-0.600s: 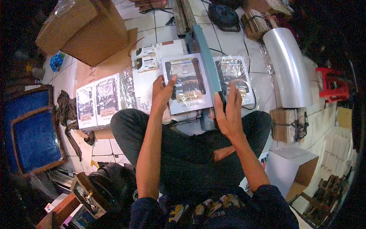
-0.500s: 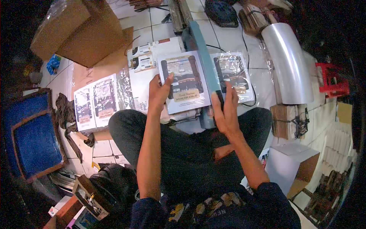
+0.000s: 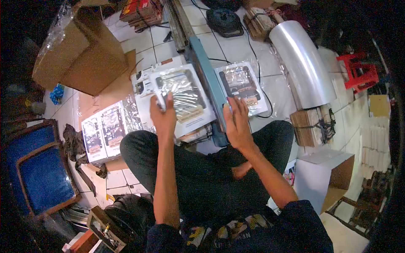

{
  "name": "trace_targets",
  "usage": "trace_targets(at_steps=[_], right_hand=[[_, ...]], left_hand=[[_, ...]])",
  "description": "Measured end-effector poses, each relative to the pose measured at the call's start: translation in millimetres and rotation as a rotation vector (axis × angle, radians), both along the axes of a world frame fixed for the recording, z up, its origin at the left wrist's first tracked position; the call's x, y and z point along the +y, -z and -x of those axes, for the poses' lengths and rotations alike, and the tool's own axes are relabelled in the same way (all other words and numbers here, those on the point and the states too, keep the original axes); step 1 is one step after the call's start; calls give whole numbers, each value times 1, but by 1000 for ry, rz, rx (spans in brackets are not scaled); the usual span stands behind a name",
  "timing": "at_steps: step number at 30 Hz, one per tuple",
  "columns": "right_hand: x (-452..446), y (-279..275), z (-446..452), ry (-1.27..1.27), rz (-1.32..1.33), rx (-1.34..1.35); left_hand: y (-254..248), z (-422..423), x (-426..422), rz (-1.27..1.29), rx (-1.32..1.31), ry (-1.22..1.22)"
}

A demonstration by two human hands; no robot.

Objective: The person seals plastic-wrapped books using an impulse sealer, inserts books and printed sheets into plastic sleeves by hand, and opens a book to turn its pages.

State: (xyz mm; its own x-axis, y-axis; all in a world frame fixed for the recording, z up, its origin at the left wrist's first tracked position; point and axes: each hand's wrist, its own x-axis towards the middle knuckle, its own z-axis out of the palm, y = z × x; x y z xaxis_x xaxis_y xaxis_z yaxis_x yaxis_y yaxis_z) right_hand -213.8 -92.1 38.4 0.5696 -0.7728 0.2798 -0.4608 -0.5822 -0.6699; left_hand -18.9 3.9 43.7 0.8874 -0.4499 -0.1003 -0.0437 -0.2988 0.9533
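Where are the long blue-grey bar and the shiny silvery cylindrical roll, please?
Long blue-grey bar (image 3: 208, 80), head view: on its upper face.
Shiny silvery cylindrical roll (image 3: 303, 63), head view: middle of its curved side.

Book, left of bar, now slightly farther out from bar than 0.5 s ago. Streaky glare and fine creases spread across its film; title, readable then, now washed out. Left hand, left of bar, shifted outward with book, now blurred. Right hand, at bar's near end: fingers drawn closer together, spread wider before. View tilted: red bundle, left of bar's far end, shows more fully.
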Motion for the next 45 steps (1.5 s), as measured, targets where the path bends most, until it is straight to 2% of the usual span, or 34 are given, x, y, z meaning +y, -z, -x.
trace_targets(at_steps=[1, 3, 5, 6, 7, 8, 9, 12, 14, 15, 17, 18, 20, 21, 23, 25, 27, 29, 30, 31, 33, 35, 36, 37, 38, 39, 40, 43, 45], right_hand=[[-2, -14, -1, -4, 3, -11], [-8, -53, -2, -67, -262, -20], [-11, -82, -8, -78, -223, -17], [-16, -89, -7, -85, -240, -5], [-22, -91, -3, -90, -257, 17], [-36, -69, 10, -199, -117, -20], [-48, -79, 16, -140, -482, 67], [-58, -35, 33, -167, -511, 85], [-43, -12, 39, -285, -584, -111], [-38, -8, 31, -276, -579, -108], [-23, -2, 13, -163, -20, -145], [-31, 19, 18, -144, -11, -143], [-56, 65, 32, -450, 18, -393], [-55, 46, 35, -275, -102, -300], [-75, 6, 47, 217, -110, -98], [-91, -12, 75, 286, -95, -99], [-92, -38, 89, 528, 497, 51], [-70, -65, 100, 403, 410, -74], [-54, -78, 105, 297, 252, -127], [-35, -93, 108, 182, 85, -182], [-8, -127, 112, -62, -706, -395], [8, -143, 116, -103, -822, -409], [9, -134, 115, -119, -649, -499], [5, -126, 121, -144, -655, -508], [-1, -120, 133, -52, -684, -558], [-8, -112, 145, 53, -709, -605], [-14, -104, 158, 133, -642, -572], [-24, -106, 214, 318, -480, -495], [-30, -110, 259, 434, -282, -307]], left_hand=[[-30, 13, 6, 134, -64, -85], [-40, 4, 24, 293, -107, -76], [-46, -10, 38, 331, -126, -52], [-40, -18, 40, 480, 23, -43], [-36, -22, 40, 479, 22, -51], [-30, -26, 40, 591, 135, -69], [-27, -28, 41, 705, 247, -89], [-18, -29, 43, 755, 314, -96], [-16, -31, 42, 806, 357, -64], [-18, -30, 42, 809, 365, -57], [-24, -28, 42, 782, 462, -85], [-30, -25, 44, 673, 381, -87], [-13, -30, 46, 706, 383, -71], [-8, -33, 46, 740, 380, -79], [-14, -27, 45, 719, 446, -2], [-8, -28, 47, 689, 409, 75], [-5, -27, 51, 646, 391, 208], [-7, -9, 52, 652, 328, 260], [-21, 8, 46, 680, 422, 333], [-42, 31, 44, 695, 519, 392], [-65, 79, 30, 696, 516, 431], [-87, 120, 9, 470, 274, 390], [-90, 125, 7, 348, 240, 534], [-100, 130, 5, 219, 195, 661], [-114, 136, 4, -13, 268, 532], [-136, 143, -11, 222, 409, 527], [-149, 139, -15, 277, 371, 577], [-167, 116, -17, 216, 112, 694], [-175, 96, -10, 198, -38, 707]])
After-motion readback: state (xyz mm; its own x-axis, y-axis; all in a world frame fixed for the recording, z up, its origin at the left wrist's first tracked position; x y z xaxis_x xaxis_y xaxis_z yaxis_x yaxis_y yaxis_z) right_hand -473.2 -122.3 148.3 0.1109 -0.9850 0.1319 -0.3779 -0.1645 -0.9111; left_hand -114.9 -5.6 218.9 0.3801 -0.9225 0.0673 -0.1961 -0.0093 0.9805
